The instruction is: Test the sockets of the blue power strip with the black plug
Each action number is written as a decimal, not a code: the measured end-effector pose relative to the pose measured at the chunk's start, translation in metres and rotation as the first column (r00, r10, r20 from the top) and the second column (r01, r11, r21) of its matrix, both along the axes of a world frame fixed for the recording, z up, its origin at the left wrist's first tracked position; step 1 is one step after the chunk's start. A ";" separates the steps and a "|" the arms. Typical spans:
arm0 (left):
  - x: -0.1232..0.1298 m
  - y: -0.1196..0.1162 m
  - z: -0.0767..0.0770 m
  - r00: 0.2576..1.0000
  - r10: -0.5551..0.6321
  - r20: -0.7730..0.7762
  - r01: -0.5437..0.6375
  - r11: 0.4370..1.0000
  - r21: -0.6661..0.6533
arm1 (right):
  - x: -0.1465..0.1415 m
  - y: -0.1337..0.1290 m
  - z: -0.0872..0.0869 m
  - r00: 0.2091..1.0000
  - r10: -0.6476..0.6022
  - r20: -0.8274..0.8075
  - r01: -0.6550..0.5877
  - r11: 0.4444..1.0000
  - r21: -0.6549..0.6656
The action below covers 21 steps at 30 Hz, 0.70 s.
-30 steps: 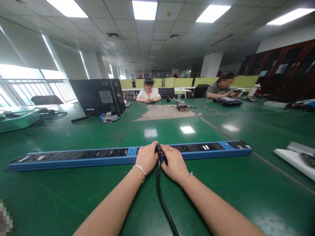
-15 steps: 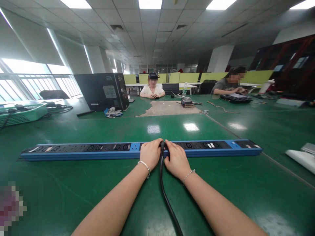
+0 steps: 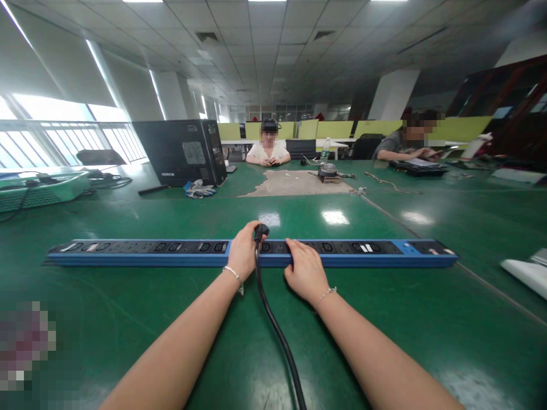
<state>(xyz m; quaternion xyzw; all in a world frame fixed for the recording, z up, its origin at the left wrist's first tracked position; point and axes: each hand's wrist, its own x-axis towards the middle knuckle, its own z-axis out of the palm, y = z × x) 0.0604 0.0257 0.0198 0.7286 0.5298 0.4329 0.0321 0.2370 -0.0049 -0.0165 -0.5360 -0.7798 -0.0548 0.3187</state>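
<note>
Plug: over strip — likely light, hard; grip body.
Cord: looks stiff.
Left hand: clamped on plug.
Right hand: on strip; grip unclear.
Strip: likely rigid, heavy — hold edges.

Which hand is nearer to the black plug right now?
Left. The left hand is holding the black plug; the right hand is on the blue power strip, to the plug's right and apart from it.
</note>
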 end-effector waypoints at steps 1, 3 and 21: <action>-0.013 0.000 0.002 0.999 0.036 -0.026 -0.036 0.999 -0.002 | 0.000 0.000 0.000 1.000 0.002 0.002 -0.002 1.000 -0.005; -0.042 -0.002 0.006 0.992 0.106 -0.068 -0.107 0.994 -0.013 | 0.001 0.001 -0.001 1.000 0.004 0.001 -0.004 1.000 -0.015; -0.083 -0.015 0.003 0.934 0.029 -0.356 -0.085 0.986 -0.145 | 0.003 0.003 -0.004 0.999 0.038 0.008 -0.038 0.999 0.023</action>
